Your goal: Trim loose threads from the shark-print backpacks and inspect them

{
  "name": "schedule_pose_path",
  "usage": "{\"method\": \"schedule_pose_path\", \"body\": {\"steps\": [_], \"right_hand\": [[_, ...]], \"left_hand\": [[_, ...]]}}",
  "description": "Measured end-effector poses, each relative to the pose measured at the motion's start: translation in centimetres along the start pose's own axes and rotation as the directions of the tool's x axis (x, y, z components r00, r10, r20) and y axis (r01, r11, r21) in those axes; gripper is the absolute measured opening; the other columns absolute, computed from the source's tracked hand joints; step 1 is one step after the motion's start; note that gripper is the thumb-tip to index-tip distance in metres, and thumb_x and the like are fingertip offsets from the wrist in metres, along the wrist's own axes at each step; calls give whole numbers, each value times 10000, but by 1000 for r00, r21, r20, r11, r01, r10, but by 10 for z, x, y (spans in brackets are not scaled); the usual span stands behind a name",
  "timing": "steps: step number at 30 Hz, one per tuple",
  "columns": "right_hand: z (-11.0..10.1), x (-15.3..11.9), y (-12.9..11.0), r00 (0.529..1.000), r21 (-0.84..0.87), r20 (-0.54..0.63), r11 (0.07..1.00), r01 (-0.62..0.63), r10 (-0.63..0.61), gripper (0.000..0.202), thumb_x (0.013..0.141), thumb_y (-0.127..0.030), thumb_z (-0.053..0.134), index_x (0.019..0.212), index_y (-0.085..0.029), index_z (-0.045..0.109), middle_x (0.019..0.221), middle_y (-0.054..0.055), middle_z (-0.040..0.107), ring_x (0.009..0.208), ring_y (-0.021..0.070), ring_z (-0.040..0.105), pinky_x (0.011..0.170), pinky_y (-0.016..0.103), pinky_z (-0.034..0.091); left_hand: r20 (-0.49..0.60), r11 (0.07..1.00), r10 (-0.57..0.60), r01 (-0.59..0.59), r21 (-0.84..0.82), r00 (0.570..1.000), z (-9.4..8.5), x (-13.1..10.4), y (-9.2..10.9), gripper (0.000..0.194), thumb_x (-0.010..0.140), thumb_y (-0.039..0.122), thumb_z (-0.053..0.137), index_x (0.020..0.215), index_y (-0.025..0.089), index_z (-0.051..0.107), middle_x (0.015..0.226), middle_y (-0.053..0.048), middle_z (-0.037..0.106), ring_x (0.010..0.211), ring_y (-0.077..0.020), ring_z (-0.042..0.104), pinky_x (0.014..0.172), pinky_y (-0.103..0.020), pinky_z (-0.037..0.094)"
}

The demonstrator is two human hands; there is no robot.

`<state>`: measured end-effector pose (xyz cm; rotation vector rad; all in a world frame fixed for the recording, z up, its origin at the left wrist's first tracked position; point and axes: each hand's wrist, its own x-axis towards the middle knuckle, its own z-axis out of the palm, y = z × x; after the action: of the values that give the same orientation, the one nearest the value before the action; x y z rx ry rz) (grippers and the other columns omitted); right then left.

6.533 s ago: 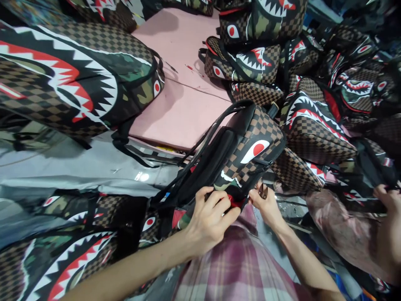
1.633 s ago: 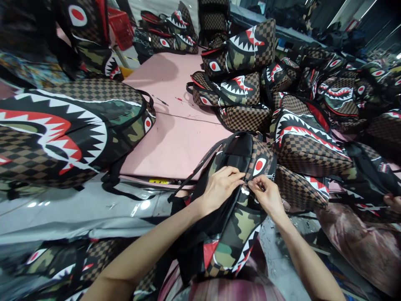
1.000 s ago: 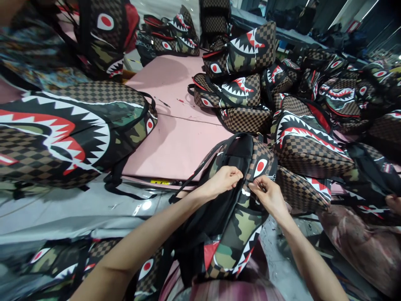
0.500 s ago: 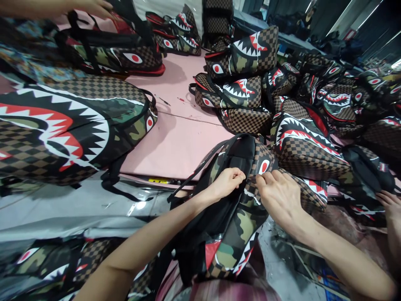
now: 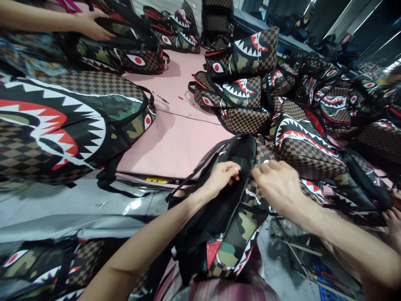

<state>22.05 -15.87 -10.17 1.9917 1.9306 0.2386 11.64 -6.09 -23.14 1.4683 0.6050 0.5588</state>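
Note:
A camouflage and checkered backpack (image 5: 241, 225) with a red eye print stands upright against the front edge of the pink table (image 5: 175, 146), its black back panel toward the left. My left hand (image 5: 224, 177) is closed in a pinch over the black panel; whatever its fingers hold is too small to make out. Close by on the right, my right hand (image 5: 277, 184) is closed at the backpack's upper side seam and partly covers the red eye. What lies between those fingers is hidden.
A large shark-print bag (image 5: 81, 121) lies at the left. Stacked bags (image 5: 244, 54) stand at the back right, more beyond. Another person's hand (image 5: 94, 26) touches a bag (image 5: 125, 56) at upper left; other fingers (image 5: 393, 217) show at the right edge. Pens lie mid-table.
Both my hands have shifted slightly up and left along the backpack. The person's hand at upper left has come further in, and the bag beneath it has been turned.

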Motion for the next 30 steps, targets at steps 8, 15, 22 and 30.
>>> {"method": "schedule_pose_path", "body": {"steps": [8,15,22,30], "right_hand": [[107,-28,16,856,984,106,70,-163,506,329,755,-465,629,924,-183,611,916,55,687,845,197,634,760,306,487],[117,-30,2,812,976,206,-170,-134,546,335,695,-437,704,895,-180,624,889,49,681,833,173,614,776,292,475],[119,-36,6,821,980,197,-134,-147,536,328,706,-420,698,909,-172,627,903,60,681,858,191,615,804,321,471],[118,-44,16,765,960,247,-255,-112,595,345,652,-408,745,891,-176,651,898,52,675,855,176,611,820,314,474]], "left_hand": [[173,543,614,-571,616,770,3,-19,-10,193,886,213,515,1026,172,641,961,-50,672,858,-152,578,706,-260,509],[330,383,504,-549,742,798,11,-18,12,262,919,168,381,842,149,631,794,-57,625,761,-162,555,598,-247,435],[125,980,87,-107,170,988,13,-14,14,98,768,176,513,698,148,575,700,-18,561,623,-107,475,561,-222,389],[-316,664,-199,-110,-740,928,-67,-7,0,106,785,251,572,858,174,568,944,-50,603,851,-106,579,645,-177,469]]}}
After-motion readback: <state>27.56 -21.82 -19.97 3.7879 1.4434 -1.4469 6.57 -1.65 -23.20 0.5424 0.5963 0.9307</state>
